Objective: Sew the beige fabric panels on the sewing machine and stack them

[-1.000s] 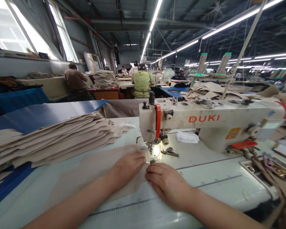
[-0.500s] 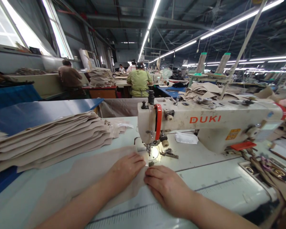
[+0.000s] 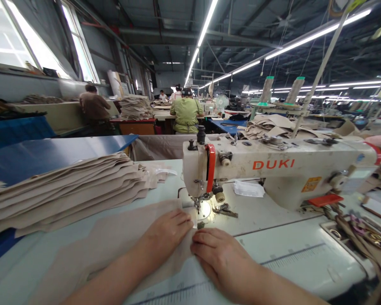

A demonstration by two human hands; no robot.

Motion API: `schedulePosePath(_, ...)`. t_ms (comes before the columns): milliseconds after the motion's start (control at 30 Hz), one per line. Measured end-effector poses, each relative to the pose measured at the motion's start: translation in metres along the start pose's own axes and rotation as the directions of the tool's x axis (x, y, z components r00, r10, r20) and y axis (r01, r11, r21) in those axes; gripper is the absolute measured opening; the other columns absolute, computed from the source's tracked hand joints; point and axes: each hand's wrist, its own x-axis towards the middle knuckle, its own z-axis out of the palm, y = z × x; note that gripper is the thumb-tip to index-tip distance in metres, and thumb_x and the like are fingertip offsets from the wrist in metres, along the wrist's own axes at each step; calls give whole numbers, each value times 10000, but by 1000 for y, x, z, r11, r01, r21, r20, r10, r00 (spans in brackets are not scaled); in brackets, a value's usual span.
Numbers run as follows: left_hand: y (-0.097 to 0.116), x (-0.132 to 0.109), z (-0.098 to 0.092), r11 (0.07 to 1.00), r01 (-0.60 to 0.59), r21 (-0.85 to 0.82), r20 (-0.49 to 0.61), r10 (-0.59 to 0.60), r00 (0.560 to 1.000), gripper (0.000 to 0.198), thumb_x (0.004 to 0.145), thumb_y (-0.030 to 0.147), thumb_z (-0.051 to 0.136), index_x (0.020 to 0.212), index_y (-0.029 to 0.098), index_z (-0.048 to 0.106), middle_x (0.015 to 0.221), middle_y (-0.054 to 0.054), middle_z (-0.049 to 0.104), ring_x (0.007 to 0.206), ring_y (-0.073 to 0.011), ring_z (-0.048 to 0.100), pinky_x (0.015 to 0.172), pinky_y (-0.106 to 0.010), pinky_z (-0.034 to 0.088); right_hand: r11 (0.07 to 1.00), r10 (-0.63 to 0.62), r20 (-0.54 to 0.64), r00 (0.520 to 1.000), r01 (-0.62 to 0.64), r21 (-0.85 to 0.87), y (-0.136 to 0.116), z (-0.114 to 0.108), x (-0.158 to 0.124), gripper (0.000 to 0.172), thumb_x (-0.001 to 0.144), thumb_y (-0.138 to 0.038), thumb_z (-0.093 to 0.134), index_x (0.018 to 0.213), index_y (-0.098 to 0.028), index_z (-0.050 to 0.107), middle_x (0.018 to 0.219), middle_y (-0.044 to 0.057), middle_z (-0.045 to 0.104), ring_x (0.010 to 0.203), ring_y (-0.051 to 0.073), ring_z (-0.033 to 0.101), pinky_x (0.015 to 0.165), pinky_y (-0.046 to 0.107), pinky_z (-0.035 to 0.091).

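A thin beige fabric piece [image 3: 114, 237] lies on the sewing table, its right edge by the needle of a white DUKI sewing machine [image 3: 238, 159]. My left hand [image 3: 171, 231] rests on that edge, fingers together and bent over the cloth, just left of the lit needle plate [image 3: 204, 209]. Closer to me, my right hand [image 3: 217, 252] pinches the near corner of the same edge. Its thumb is hidden. The fingertips of both hands are close to each other, in front of the presser foot [image 3: 197, 203]. A small pale strip shows at the cloth edge by the foot.
A stack of cut beige pieces [image 3: 70, 186] lies at left. Small metal tools [image 3: 225, 210] and a white packet [image 3: 249, 189] lie under the machine arm. A tray [image 3: 346, 237] with straps and rings is at right. Co-workers [image 3: 186, 111] sit farther back.
The whole view has shifted slightly, so the machine and table appear a little lower. Both hands and the fabric keep nearly the same place beside the needle.
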Motion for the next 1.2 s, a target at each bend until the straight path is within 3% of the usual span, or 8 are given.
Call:
schedulePosePath(167,1,1,0,1000,0,14,24,0,1000,218,919,35,458,895,157,637,886,-43,675,827,-186,628,807,-334,544,1000,9,13,1000,-9,-4,0,-1,0,193,933,-133,471,990,-155,655,1064,96,679,1023,207,598,964,315,476)
schedulePosePath(433,-1,0,2,1000,-14,10,51,13,999,241,906,26,450,987,159,635,974,-51,699,930,-174,639,914,-324,510,1000,3,9,1000,-3,22,1,-1,-1,213,940,-131,465,1034,-173,652,1092,94,669,1065,193,583,982,305,459)
schedulePosePath(567,5,-1,-3,997,-36,62,80,31,996,269,900,38,432,1002,143,659,997,-81,714,944,-188,648,941,-331,493,998,12,134,991,-19,56,-1,-19,0,189,910,-171,543,1069,-176,645,1132,86,655,1106,208,571,1014,311,426)
schedulePosePath(667,12,-4,-9,997,12,72,65,-16,998,289,910,65,420,1030,144,672,1051,-94,716,983,-186,649,974,-322,471,999,20,238,971,-29,34,2,-35,7,144,907,-164,545,988,-168,664,1031,75,678,1008,198,605,938,289,453)
schedulePosePath(833,19,-11,-16,993,116,29,40,-117,992,286,936,161,436,1132,142,644,1122,-95,706,1043,-197,646,952,-326,497,985,135,139,981,-117,-128,22,-30,22,149,918,-145,530,960,-163,672,904,65,670,885,198,592,824,300,462)
schedulePosePath(1200,14,-12,-2,983,182,0,87,-181,980,344,933,219,460,1236,163,614,1235,-88,666,1122,-209,623,988,-365,486,964,15,59,998,2,-265,43,-10,24,189,941,-151,492,878,-164,670,862,71,637,857,206,542,803,307,454)
